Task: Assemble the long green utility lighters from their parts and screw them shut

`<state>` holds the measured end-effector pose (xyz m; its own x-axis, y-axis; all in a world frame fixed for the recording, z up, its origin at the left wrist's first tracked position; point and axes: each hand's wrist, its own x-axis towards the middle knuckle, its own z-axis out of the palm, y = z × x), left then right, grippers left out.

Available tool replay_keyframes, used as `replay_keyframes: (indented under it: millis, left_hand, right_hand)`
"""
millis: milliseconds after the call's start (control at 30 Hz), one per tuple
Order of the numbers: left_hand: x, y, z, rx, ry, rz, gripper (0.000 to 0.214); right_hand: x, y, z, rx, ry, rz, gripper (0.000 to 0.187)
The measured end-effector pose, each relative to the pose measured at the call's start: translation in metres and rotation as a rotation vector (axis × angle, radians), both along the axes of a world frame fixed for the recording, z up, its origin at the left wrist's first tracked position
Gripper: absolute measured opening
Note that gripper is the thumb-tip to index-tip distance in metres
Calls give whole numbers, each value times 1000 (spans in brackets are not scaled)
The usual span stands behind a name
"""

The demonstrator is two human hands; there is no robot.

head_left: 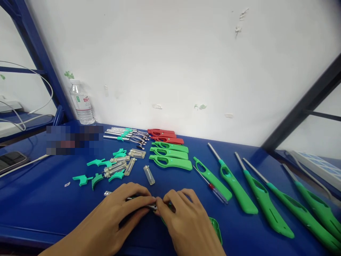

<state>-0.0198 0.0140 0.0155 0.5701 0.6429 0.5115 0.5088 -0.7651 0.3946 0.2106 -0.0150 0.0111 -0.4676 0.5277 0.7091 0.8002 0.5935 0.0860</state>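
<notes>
My left hand (128,209) is closed round a metal lighter tube (107,193), whose tip sticks out past the knuckles. My right hand (183,218) is closed over a green lighter housing half (216,227); most of it is hidden, with its hollow end showing beside the wrist. Fingertips of both hands meet at a small metallic piece (152,206), too covered to make out fully. Just beyond the hands lies a clear fuel tank (149,175). A screwdriver (213,188) with a red and clear handle rests against a green housing half (215,182).
Left of centre lie teal triggers (83,180), several clear tanks (115,168) and metal tubes with wires (124,134). Green housings (172,163) and red housings (167,139) sit behind. Long green lighters (238,188) line the right. A water bottle (82,105) and phone (13,161) stand left.
</notes>
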Motion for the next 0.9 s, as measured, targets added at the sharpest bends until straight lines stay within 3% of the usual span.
replay_keyframes:
  millis: [267, 533, 900]
  left_hand:
    - [6, -5, 4, -95, -96, -104, 38]
    - [6, -2, 0, -138, -106, -104, 43]
    - [6, -3, 0, -58, -69, -113, 32]
  right_hand:
    - [4, -8, -3, -65, 81, 52, 37]
    - [3, -7, -5, -41, 135, 10, 42]
    - [8, -11, -13, -205, 116, 31, 11]
